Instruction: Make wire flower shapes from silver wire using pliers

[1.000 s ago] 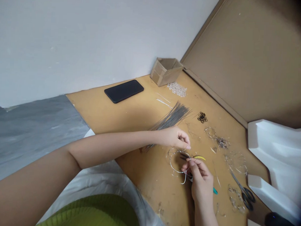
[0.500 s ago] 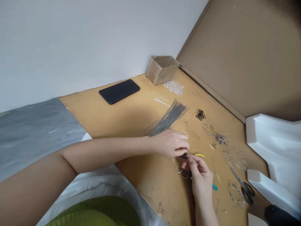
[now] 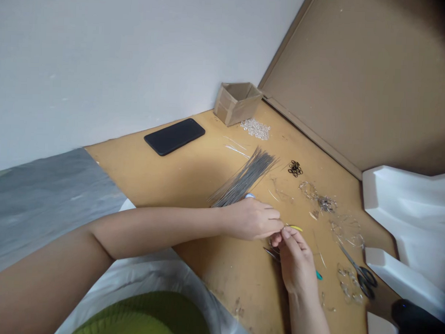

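My left hand (image 3: pixel 255 219) reaches across from the left, its fingers closed in a pinch against the fingertips of my right hand (image 3: pixel 297 257). The right hand is also pinched. Between them is a small piece of thin wire (image 3: pixel 284 227), mostly hidden by the fingers. A yellow handle (image 3: pixel 296 228) and a teal handle tip (image 3: pixel 318 275) show around the right hand; the rest of that tool is covered. Close behind the left hand lies a bundle of straight grey wires (image 3: pixel 246 177), with a small blue-and-white item (image 3: pixel 249 195) at its edge.
Scissors (image 3: pixel 362 279), bent wire pieces (image 3: pixel 346 230), black rings (image 3: pixel 295 168) and clear beads (image 3: pixel 256 128) lie on the wooden table (image 3: pixel 211 269). A cardboard box (image 3: pixel 237 106) and a black phone (image 3: pixel 175 136) are farther back. White foam (image 3: pixel 396 202) stands at right.
My left hand has shifted slightly right and down, and its fingertips now meet those of my right hand. The blue-and-white item has come into view behind the left hand.
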A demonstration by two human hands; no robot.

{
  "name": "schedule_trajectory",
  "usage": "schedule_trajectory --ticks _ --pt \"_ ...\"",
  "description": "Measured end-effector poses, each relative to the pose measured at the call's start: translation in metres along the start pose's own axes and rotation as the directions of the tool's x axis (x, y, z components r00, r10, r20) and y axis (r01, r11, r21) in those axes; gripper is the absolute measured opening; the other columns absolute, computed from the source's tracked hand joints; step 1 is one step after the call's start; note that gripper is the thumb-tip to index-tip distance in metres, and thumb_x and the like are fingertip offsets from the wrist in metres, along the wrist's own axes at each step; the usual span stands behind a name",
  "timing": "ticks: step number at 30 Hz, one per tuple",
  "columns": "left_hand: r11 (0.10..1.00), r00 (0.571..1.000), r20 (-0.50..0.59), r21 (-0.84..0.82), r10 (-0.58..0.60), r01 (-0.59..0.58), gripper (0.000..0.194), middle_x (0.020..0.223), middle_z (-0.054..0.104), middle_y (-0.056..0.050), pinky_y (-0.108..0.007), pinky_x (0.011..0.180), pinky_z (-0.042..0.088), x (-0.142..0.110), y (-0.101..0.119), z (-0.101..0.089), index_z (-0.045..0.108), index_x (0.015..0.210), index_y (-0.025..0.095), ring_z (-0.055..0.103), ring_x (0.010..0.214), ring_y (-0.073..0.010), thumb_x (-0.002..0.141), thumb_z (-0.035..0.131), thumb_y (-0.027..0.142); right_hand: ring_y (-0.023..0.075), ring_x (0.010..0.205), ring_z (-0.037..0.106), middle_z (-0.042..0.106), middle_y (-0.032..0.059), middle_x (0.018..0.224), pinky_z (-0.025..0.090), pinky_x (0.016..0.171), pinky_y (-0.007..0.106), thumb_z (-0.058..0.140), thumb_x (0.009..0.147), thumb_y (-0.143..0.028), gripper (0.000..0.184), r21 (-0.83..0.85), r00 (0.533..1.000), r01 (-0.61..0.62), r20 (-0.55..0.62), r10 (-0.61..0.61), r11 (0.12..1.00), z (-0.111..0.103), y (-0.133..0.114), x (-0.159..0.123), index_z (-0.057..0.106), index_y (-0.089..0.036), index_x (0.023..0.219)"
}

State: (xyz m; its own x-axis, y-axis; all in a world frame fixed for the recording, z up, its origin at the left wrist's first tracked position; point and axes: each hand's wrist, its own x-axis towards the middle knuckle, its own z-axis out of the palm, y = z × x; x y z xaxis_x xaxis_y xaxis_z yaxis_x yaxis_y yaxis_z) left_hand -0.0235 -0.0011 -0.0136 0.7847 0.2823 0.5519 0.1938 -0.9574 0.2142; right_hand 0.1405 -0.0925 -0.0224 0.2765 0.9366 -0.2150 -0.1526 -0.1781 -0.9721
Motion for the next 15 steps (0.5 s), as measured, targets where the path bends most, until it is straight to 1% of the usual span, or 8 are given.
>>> schedule_trajectory --ticks 5,7,9,11,13,15 --pt "0.992 0.995 0.042 -0.081 -0.096 0.099 0.03 0.084 0.063 -0.005 -0.023 0.062 0.035 0.0 -0.001 0.002 0.063 0.096 0.018 0.057 0.077 -0.0125 0.091 0.035 0.027 0.0114 0.058 0.052 0.059 -0.0015 0.06 0.04 0.06 0.025 0.069 0.07 -0.032 0.016 0.012 1.0 -0.016 -0.018 0.016 1.0 -0.001 0.002 0.001 0.065 -0.02 0.079" --pt "0.972 0.986 0.057 -0.167 -0.159 0.167 0.032 0.085 0.065 -0.005 -0.023 0.065 0.037 0.001 -0.002 0.001 0.065 0.094 0.017 0.058 0.076 -0.0127 0.091 0.035 0.027 0.0119 0.058 0.052 0.06 -0.0012 0.06 0.04 0.06 0.026 0.07 0.07 -0.032 0.017 0.003 1.0 -0.012 -0.022 0.012 1.0 -0.001 0.001 0.0 0.066 -0.02 0.08" --pt "0.918 0.967 0.065 -0.306 -0.246 0.254 0.031 0.087 0.066 -0.005 -0.022 0.068 0.039 0.003 -0.002 -0.001 0.066 0.092 0.017 0.059 0.076 -0.0121 0.09 0.037 0.026 0.0123 0.057 0.052 0.06 -0.0012 0.06 0.04 0.059 0.026 0.069 0.07 -0.032 0.017 -0.013 1.0 -0.004 -0.022 0.003 1.0 -0.001 0.0 -0.001 0.067 -0.02 0.082" --pt "0.807 0.93 0.113 -0.467 -0.35 0.361 0.027 0.082 0.067 -0.004 -0.021 0.067 0.04 0.006 -0.003 -0.003 0.066 0.093 0.017 0.059 0.073 -0.0107 0.087 0.042 0.026 0.0124 0.057 0.052 0.06 -0.0013 0.061 0.04 0.058 0.026 0.069 0.07 -0.033 0.017 -0.036 1.0 0.007 -0.025 -0.008 0.999 -0.001 -0.001 -0.001 0.067 -0.021 0.082" --pt "0.64 0.871 0.208 -0.606 -0.445 0.472 0.025 0.072 0.066 -0.002 -0.019 0.062 0.041 0.008 -0.003 -0.005 0.065 0.096 0.015 0.057 0.064 -0.0087 0.085 0.045 0.025 0.0121 0.057 0.052 0.06 -0.0016 0.061 0.041 0.057 0.025 0.068 0.071 -0.034 0.017 -0.046 0.999 0.012 -0.03 -0.014 0.999 -0.001 -0.002 -0.002 0.067 -0.021 0.083" --pt "0.462 0.813 0.307 -0.698 -0.495 0.546 0.023 0.066 0.063 0.0 -0.017 0.056 0.042 0.01 -0.004 -0.006 0.063 0.096 0.013 0.054 0.055 -0.0065 0.084 0.047 0.025 0.012 0.056 0.052 0.06 -0.0019 0.06 0.041 0.057 0.025 0.069 0.07 -0.034 0.018 -0.042 0.999 0.014 -0.033 -0.015 0.999 -0.001 -0.003 -0.002 0.067 -0.021 0.083"
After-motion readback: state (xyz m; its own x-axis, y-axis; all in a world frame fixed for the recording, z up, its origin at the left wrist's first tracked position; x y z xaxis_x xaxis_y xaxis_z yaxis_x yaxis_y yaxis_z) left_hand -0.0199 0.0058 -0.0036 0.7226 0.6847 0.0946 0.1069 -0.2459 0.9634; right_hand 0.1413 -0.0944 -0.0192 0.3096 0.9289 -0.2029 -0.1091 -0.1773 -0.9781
